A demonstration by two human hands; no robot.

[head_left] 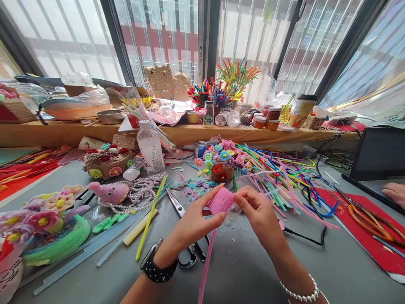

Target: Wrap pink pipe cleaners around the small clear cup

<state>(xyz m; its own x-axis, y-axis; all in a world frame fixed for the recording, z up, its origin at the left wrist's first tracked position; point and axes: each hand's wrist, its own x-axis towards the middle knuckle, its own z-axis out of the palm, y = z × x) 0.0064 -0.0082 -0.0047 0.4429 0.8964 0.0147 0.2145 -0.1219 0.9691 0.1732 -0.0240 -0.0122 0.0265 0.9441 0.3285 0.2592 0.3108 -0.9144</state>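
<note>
Scissors [176,203] are parked left, probably for quick reach. The left hand [195,216] grips the pink chenille piece [220,201] mid-scene above the gray table [240,266], likely steadying it while a pink strip [207,267] trails near; thumb's underneath, fingers on the far side. The right hand [258,211] pinches the piece's right edge, angled in, fingers curled. Loose pipe cleaners [272,179] fan out far right, handy I guess.

Left-wrist watch [151,254] with white-dotted black strap [160,271], right-wrist bracelet [299,298] of silvery round beads, bare forearms [182,236]
</note>
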